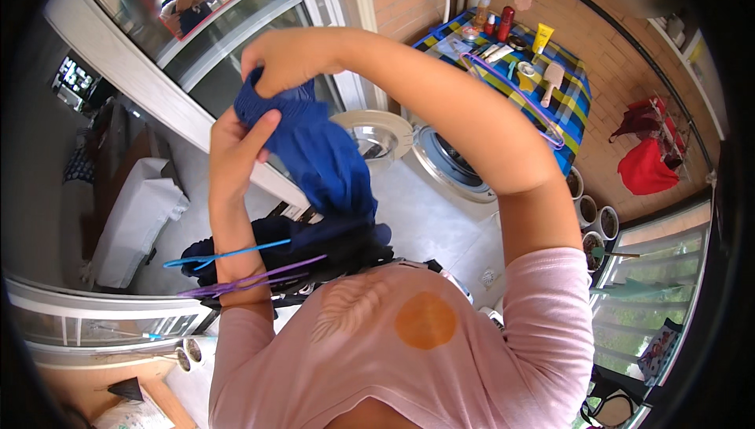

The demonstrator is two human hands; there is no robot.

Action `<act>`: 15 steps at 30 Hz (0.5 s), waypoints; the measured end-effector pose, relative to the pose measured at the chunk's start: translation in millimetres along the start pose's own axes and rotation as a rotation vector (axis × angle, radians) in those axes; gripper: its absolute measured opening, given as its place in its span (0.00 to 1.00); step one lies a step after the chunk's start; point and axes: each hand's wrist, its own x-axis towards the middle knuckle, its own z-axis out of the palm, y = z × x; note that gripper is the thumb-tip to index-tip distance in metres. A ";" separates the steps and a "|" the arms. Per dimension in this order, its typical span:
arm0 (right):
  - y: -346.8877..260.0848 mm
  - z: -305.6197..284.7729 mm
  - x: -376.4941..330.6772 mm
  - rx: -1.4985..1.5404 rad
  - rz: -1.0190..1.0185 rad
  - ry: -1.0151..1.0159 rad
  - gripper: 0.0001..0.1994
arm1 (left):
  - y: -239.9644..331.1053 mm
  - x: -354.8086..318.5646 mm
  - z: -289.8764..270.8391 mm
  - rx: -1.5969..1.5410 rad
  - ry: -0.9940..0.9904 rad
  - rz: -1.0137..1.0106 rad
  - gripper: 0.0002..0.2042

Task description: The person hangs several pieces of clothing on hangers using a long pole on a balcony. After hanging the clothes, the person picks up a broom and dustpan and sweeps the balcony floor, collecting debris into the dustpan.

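Observation:
A blue garment (318, 154) with a gathered elastic waistband hangs from both of my hands, its lower end dropping toward dark clothes. My left hand (236, 142) is closed on the waistband from below, thumb pressed against the cloth. Reaching across from the right, my right hand (287, 55) pinches the band's upper edge. A light blue hanger (228, 256) and a purple hanger (259, 278) sit across my left forearm. Close by it is a bundle of dark clothes (330, 252); whether my arm carries the bundle I cannot tell.
Beyond my right arm stands a front-loading washing machine (448, 158) with its round door (373, 134) swung out. A checked tablecloth (574, 103) bears bottles, tubes and a brush; a purple hanger (511, 99) lies along its edge. Several pots (605, 223) stand right. A sliding door frame (165, 106) is left.

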 end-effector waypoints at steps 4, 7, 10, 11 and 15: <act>42.8 2.9 -9.1 0.218 0.084 -0.311 0.12 | -2.8 -9.9 -4.6 -0.149 0.112 0.125 0.15; 82.8 35.8 -9.6 0.001 -0.044 -0.445 0.12 | -2.6 -17.9 -7.8 -0.313 0.167 0.221 0.14; 131.6 69.0 -19.3 -0.303 -0.097 -0.434 0.10 | -10.8 -14.9 -7.5 -0.361 0.168 0.245 0.14; 161.7 79.3 -26.5 -0.386 -0.124 -0.339 0.10 | -10.8 -12.7 -3.8 -0.380 0.189 0.259 0.14; 129.7 37.3 -56.9 -0.299 0.382 0.055 0.13 | -28.8 -9.8 -23.4 -0.294 0.181 0.217 0.14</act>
